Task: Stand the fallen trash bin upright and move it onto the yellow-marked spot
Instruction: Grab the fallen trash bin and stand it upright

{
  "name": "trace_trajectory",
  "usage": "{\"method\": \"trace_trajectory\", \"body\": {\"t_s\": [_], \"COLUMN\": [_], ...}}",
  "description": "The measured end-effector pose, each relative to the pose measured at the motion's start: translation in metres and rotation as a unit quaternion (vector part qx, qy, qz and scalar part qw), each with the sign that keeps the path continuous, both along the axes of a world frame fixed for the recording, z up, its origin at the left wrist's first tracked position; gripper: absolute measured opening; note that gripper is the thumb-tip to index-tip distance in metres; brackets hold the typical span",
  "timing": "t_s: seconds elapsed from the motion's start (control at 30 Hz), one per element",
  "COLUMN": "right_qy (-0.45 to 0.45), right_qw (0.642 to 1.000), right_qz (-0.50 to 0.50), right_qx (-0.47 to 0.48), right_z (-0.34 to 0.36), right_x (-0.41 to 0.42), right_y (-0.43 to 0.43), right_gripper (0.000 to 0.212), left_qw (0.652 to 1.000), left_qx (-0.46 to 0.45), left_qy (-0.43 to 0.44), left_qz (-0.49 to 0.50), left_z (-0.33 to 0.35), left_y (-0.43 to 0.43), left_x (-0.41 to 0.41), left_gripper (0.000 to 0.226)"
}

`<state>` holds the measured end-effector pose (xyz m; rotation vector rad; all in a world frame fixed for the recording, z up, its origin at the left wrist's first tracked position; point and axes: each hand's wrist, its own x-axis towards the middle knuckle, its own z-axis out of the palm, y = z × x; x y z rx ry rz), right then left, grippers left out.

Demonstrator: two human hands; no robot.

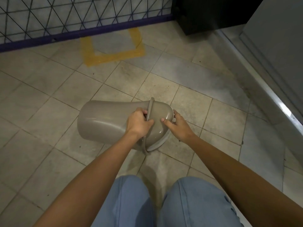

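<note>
A grey-brown plastic trash bin [105, 122] lies on its side on the tiled floor, its base to the left and its domed lid [159, 117] to the right. My left hand [138, 124] grips the rim where lid meets body. My right hand [177, 126] wraps around the lid's right end, thumb on the dome. The yellow-marked spot [114, 54], a U of yellow tape, lies farther away against the fence, with nothing standing on it.
A black wire fence with a purple base rail [82, 32] runs along the back. A dark box [205, 15] stands at the back right. A raised metal sill [265, 89] and a grey wall border the right side. My knees in blue jeans [164, 203] are below.
</note>
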<state>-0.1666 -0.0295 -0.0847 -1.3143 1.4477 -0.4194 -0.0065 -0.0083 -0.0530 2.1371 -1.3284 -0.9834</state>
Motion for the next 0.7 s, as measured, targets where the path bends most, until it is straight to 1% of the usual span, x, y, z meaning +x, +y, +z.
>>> {"method": "trace_trajectory", "body": {"t_s": [0.13, 0.23, 0.27, 0.37, 0.47, 0.53, 0.6, 0.7], "right_qy": [-0.022, -0.019, -0.017, -0.024, -0.030, -0.034, -0.049, -0.093], "right_qw": [0.999, 0.997, 0.996, 0.990, 0.982, 0.974, 0.969, 0.959], "right_qz": [-0.040, -0.074, -0.087, -0.136, -0.188, -0.223, -0.237, -0.228], "right_qx": [-0.012, 0.001, 0.003, 0.004, 0.012, 0.029, 0.058, 0.139], "right_z": [0.006, 0.008, 0.009, 0.009, 0.009, 0.013, 0.019, 0.029], "right_x": [0.005, 0.010, 0.011, 0.009, 0.001, -0.006, -0.012, -0.019], "right_y": [-0.003, -0.008, -0.010, -0.016, -0.019, -0.021, -0.021, -0.019], "right_gripper": [0.077, 0.090, 0.091, 0.081, 0.075, 0.074, 0.077, 0.084], "left_qw": [0.999, 0.997, 0.996, 0.987, 0.969, 0.960, 0.953, 0.942], "left_qx": [-0.013, -0.019, -0.018, -0.015, -0.031, -0.037, -0.044, -0.048], "left_qy": [0.040, 0.074, 0.089, 0.154, 0.234, 0.266, 0.287, 0.314], "left_qz": [0.019, 0.018, 0.020, 0.042, 0.068, 0.077, 0.088, 0.109], "left_z": [0.011, 0.021, 0.025, 0.037, 0.049, 0.055, 0.059, 0.062], "left_y": [-0.002, -0.002, -0.002, -0.004, -0.005, -0.006, -0.007, -0.008], "left_x": [0.007, 0.015, 0.018, 0.030, 0.041, 0.046, 0.049, 0.051], "left_gripper": [0.026, 0.022, 0.021, 0.019, 0.015, 0.012, 0.012, 0.011]}}
